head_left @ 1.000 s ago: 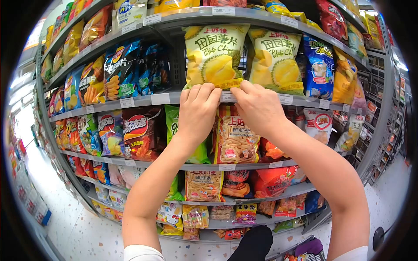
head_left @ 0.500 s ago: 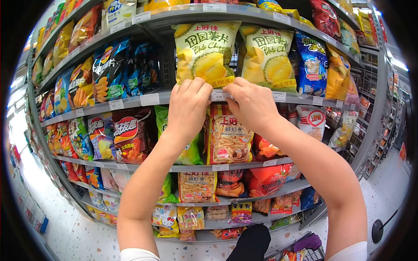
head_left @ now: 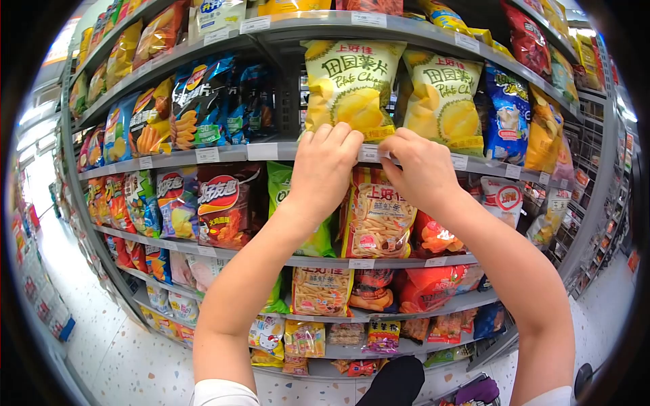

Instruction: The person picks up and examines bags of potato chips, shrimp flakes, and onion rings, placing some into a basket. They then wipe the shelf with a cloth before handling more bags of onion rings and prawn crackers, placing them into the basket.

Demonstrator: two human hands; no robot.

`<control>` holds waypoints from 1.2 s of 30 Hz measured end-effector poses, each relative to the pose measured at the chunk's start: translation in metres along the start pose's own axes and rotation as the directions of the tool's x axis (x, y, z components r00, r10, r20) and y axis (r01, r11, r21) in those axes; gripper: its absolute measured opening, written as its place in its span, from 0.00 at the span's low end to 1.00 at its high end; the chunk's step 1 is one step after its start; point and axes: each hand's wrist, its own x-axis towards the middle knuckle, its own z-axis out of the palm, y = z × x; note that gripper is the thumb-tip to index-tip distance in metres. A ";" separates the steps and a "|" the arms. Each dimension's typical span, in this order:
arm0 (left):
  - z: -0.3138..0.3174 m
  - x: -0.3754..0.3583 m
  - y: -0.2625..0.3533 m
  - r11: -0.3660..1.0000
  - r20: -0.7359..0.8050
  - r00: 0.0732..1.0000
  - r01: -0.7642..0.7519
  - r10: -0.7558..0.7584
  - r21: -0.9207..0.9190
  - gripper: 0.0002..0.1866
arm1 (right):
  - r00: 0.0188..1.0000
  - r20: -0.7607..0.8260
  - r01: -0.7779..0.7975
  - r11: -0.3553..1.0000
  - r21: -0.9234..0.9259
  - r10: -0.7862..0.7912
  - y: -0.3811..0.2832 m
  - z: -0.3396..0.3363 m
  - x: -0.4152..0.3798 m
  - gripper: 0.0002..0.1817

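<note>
A green-yellow bag of potato chips (head_left: 351,84) stands upright on the shelf, durian pictures on its front. My left hand (head_left: 326,166) has its fingers curled over the bag's lower left edge, at the shelf's front. At the lower right corner, my right hand (head_left: 425,166) is closed in a pinch, its thumb beside the price tag (head_left: 369,153). The fingertips of both hands are partly hidden against the bag. A second bag of the same chips (head_left: 443,98) stands just to the right, behind my right hand.
Below hang-over wrists sits a bag of prawn crackers (head_left: 380,220) on the lower shelf. Dark snack bags (head_left: 198,101) fill the left of the chip shelf. A basket (head_left: 467,392) with a purple item is on the floor, near a dark-clothed leg (head_left: 396,382).
The view has turned slightly left, so the shelves appear farther right. Both hands stay at the lower edge of the chip bag, with little visible change in grip.
</note>
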 end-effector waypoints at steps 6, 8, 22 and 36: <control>-0.001 0.003 0.000 1.000 0.020 1.000 -0.002 0.002 -0.007 0.17 | 0.998 -0.005 -0.056 0.995 0.082 0.057 -0.002 0.003 -0.007 0.08; -0.002 0.003 0.002 1.000 0.006 1.000 0.003 -0.003 -0.011 0.16 | 0.997 -0.014 -0.074 0.995 0.074 0.075 0.001 0.002 -0.005 0.10; -0.008 0.012 0.003 0.998 0.097 0.995 0.007 -0.001 -0.060 0.16 | 0.991 0.032 -0.130 0.990 0.047 0.129 0.009 0.003 -0.004 0.10; 0.003 0.002 0.010 0.999 -0.020 0.999 -0.040 0.041 0.033 0.08 | 0.997 0.040 -0.074 0.997 0.035 0.072 0.001 0.001 0.008 0.08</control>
